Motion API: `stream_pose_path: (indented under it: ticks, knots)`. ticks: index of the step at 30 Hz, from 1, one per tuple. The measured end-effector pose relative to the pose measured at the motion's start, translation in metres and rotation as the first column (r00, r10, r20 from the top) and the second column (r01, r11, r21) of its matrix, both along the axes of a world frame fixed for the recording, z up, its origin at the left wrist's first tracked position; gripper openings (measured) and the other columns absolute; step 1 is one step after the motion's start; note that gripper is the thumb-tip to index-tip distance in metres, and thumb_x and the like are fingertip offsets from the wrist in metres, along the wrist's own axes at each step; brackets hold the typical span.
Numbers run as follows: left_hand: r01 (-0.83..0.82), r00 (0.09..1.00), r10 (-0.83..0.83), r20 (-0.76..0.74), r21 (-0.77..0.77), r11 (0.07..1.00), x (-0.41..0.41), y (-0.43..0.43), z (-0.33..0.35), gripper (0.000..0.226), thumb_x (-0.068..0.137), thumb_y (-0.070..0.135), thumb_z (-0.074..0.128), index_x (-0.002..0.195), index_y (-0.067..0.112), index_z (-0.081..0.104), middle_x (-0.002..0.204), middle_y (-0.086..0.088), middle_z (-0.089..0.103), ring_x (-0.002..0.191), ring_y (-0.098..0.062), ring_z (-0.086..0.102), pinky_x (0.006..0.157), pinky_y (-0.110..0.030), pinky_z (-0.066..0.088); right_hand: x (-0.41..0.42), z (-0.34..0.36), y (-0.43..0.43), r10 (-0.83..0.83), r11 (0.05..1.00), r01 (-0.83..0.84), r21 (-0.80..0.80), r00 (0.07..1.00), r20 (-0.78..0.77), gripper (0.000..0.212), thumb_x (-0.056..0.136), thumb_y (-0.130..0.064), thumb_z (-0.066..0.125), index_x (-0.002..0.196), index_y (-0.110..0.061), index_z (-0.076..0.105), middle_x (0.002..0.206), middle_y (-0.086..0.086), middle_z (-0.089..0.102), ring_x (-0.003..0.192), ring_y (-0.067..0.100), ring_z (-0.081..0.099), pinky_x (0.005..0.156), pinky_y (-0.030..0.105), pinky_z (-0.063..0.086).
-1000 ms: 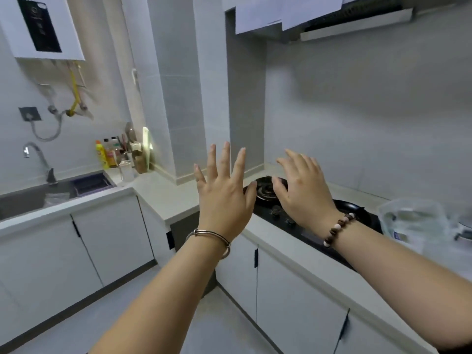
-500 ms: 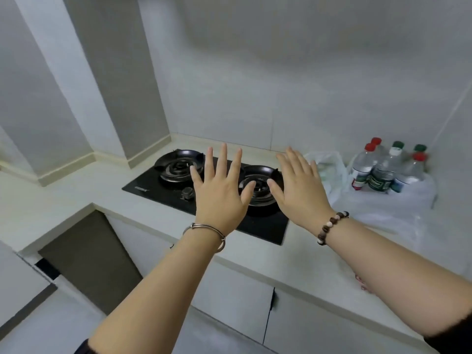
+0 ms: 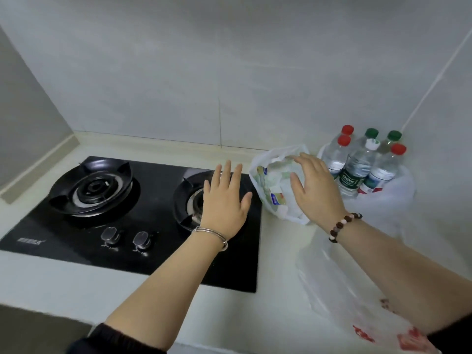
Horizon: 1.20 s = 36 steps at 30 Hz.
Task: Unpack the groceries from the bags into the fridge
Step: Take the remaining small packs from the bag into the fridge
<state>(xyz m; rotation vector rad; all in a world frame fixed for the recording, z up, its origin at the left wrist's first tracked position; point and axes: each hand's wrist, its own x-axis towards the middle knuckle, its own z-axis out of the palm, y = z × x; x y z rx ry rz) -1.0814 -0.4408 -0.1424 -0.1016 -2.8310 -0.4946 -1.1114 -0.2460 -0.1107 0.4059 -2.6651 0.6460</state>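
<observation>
A white plastic bag [image 3: 274, 198] with packaged goods inside sits on the counter right of the hob. My right hand [image 3: 316, 190] hovers over its open top, fingers spread, holding nothing. My left hand [image 3: 224, 200] is stretched flat above the right burner, also empty. Several water bottles [image 3: 357, 164] with red and green caps stand in another white bag [image 3: 398, 190] in the back right corner. A third bag [image 3: 357, 310] with red print lies near the counter's front edge, under my right forearm. The fridge is out of view.
A black two-burner gas hob [image 3: 127, 213] with two knobs fills the left of the pale counter [image 3: 63, 284]. Tiled walls close off the back and the right. Bare counter runs along the front edge.
The view has swung right and down from the sink side to the hob and bags. Both hands moved right; my right hand now reaches over the bag of packages.
</observation>
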Motion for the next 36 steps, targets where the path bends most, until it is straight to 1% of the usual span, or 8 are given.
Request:
stream_pose_path:
  ticks: [6, 10, 15, 19, 27, 30, 32, 36]
  knots:
    - [0.091, 0.975, -0.123, 0.186, 0.172, 0.981, -0.042, 0.021, -0.057, 0.054, 0.087, 0.014, 0.056, 0.139, 0.008, 0.043, 0.151, -0.015, 0.03, 0.139, -0.031, 0.028, 0.116, -0.037, 0.021, -0.05, -0.038, 0.032, -0.012, 0.993, -0.021, 0.118, 0.964, 0.266, 0.04, 0.092, -0.017, 0.052, 0.131, -0.004, 0.047, 0.137, 0.011, 0.048, 0.126, 0.026, 0.042, 0.103, 0.032, 0.032]
    - [0.17, 0.981, -0.187, 0.044, 0.249, 0.953, -0.068, 0.041, -0.082, 0.041, 0.063, -0.003, 0.059, 0.102, -0.002, 0.068, 0.111, -0.022, 0.065, 0.103, -0.039, 0.062, 0.098, -0.03, 0.041, -0.085, -0.068, 0.041, -0.042, 0.971, -0.083, 0.222, 0.861, 0.507, 0.037, 0.093, -0.023, 0.051, 0.127, -0.01, 0.051, 0.13, 0.006, 0.051, 0.118, 0.022, 0.047, 0.091, 0.031, 0.039]
    - [0.155, 0.964, -0.204, 0.171, 0.262, 0.953, -0.112, 0.066, -0.094, 0.04, 0.078, -0.005, 0.05, 0.114, 0.002, 0.064, 0.115, -0.015, 0.064, 0.111, -0.032, 0.055, 0.091, -0.037, 0.047, -0.122, -0.116, 0.039, -0.113, 0.923, -0.186, 0.336, 0.704, 0.701, 0.038, 0.088, -0.033, 0.059, 0.11, -0.002, 0.062, 0.113, 0.012, 0.062, 0.104, 0.026, 0.058, 0.087, 0.034, 0.048]
    - [0.112, 0.94, -0.17, 0.295, 0.202, 0.973, -0.143, 0.082, -0.1, 0.045, 0.085, 0.001, 0.047, 0.128, 0.008, 0.057, 0.125, -0.01, 0.06, 0.114, -0.029, 0.054, 0.092, -0.034, 0.043, -0.136, -0.143, 0.033, -0.12, 0.92, -0.203, 0.335, 0.668, 0.734, 0.037, 0.077, -0.045, 0.07, 0.076, -0.012, 0.056, 0.085, 0.005, 0.062, 0.082, 0.022, 0.061, 0.068, 0.03, 0.048]
    - [0.04, 0.887, -0.092, 0.453, 0.123, 0.992, -0.174, 0.098, -0.114, 0.046, 0.089, 0.006, 0.047, 0.135, 0.011, 0.049, 0.132, -0.01, 0.054, 0.117, -0.027, 0.053, 0.094, -0.033, 0.042, -0.148, -0.153, 0.033, -0.077, 0.931, -0.217, 0.294, 0.67, 0.738, 0.04, 0.063, -0.037, 0.08, 0.087, -0.013, 0.06, 0.083, 0.0, 0.063, 0.077, 0.018, 0.062, 0.066, 0.028, 0.053]
    - [0.086, 0.846, -0.102, 0.524, 0.056, 0.995, -0.185, 0.104, -0.12, 0.047, 0.089, 0.011, 0.053, 0.136, 0.01, 0.047, 0.132, -0.011, 0.052, 0.117, -0.028, 0.053, 0.095, -0.036, 0.044, -0.155, -0.152, 0.041, -0.1, 0.942, -0.177, 0.285, 0.662, 0.743, 0.022, 0.078, -0.02, 0.07, 0.075, -0.013, 0.049, 0.073, -0.002, 0.05, 0.076, 0.021, 0.056, 0.056, 0.023, 0.041]
    - [0.122, 0.832, -0.106, 0.544, 0.007, 0.993, -0.189, 0.109, -0.125, 0.043, 0.088, 0.013, 0.055, 0.13, 0.008, 0.052, 0.126, -0.012, 0.054, 0.112, -0.029, 0.055, 0.092, -0.037, 0.046, -0.16, -0.153, 0.047, -0.128, 0.949, -0.132, 0.285, 0.667, 0.734, 0.03, 0.081, -0.011, 0.064, 0.065, -0.016, 0.04, 0.067, -0.003, 0.043, 0.071, 0.02, 0.05, 0.047, 0.02, 0.029]
    - [0.16, 0.839, -0.091, 0.536, -0.082, 0.984, -0.195, 0.115, -0.133, 0.038, 0.088, 0.02, 0.057, 0.125, 0.011, 0.056, 0.12, -0.01, 0.054, 0.11, -0.028, 0.052, 0.082, -0.035, 0.044, -0.17, -0.15, 0.059, -0.15, 0.952, -0.098, 0.29, 0.676, 0.722, 0.028, 0.081, -0.006, 0.061, 0.063, -0.013, 0.041, 0.067, 0.0, 0.046, 0.07, 0.021, 0.052, 0.045, 0.02, 0.028]
